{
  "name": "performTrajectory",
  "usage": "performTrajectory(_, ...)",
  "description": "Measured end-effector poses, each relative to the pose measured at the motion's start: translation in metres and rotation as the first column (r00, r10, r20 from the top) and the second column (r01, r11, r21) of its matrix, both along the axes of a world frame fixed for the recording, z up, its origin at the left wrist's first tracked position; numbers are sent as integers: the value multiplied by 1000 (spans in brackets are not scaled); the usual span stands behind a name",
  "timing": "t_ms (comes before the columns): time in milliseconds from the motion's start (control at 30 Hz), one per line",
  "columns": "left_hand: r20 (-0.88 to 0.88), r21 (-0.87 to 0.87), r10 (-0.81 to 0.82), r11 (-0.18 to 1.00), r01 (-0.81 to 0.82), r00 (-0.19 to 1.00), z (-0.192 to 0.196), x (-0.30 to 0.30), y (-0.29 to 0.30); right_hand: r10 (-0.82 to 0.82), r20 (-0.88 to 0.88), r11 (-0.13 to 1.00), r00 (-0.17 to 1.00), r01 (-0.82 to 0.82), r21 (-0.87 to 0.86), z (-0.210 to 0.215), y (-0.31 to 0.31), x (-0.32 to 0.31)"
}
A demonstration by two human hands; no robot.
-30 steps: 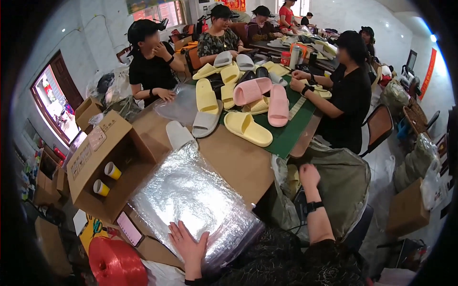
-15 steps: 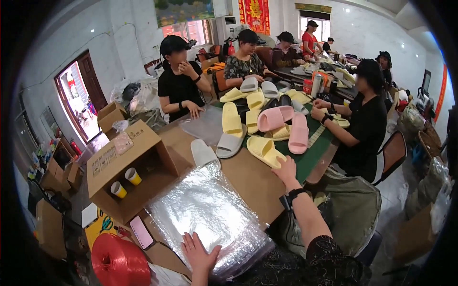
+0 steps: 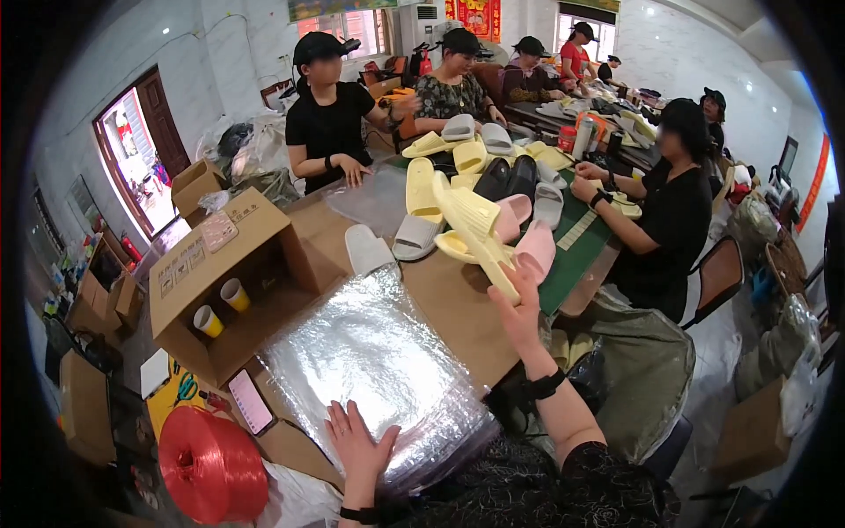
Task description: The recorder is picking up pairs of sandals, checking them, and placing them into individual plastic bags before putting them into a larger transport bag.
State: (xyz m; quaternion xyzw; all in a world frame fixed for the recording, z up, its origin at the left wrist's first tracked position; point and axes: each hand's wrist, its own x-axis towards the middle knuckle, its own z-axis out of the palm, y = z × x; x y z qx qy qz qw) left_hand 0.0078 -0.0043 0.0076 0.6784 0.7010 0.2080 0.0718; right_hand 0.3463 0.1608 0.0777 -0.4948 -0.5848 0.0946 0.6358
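Observation:
My right hand (image 3: 521, 319) grips a pale yellow slipper (image 3: 466, 211) by one end and holds it up at a tilt above the table. A second yellow slipper (image 3: 454, 246) shows just behind it; whether my hand also holds that one I cannot tell. Spread flat, my left hand (image 3: 359, 442) lies on a stack of shiny clear plastic bags (image 3: 370, 339). Beyond the bags rests a grey slipper (image 3: 368, 250). Farther off is a heap of yellow, black, pink and grey slippers, with a pink slipper (image 3: 535, 250) close to my right hand.
On the left stands a cardboard box (image 3: 231, 290) on its side with two paper cups (image 3: 234, 295). Nearer are a phone (image 3: 251, 401), scissors (image 3: 186, 387) and a red twine roll (image 3: 214, 465). A large sack (image 3: 647, 370) is at right. Several people work around the tables.
My right hand has raised the yellow slipper off the heap, uncovering black slippers behind. My left hand stays on the bags. The person at the far left has lowered a hand from the face.

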Motion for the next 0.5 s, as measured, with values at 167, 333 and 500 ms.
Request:
performTrajectory(167,-1,12,9,1000,-9,1000,1,-4,-2,135,132,990,982,-140,27,23,-26,-44)
performTrajectory(333,-26,54,7,999,-5,1000,-3,-4,-3,352,480,932,803,-346,-105,9,-50,-72)
performTrajectory(500,-38,80,14,997,-11,999,-5,0,-4,535,604,837,590,-465,-287,-23,-59,-73)
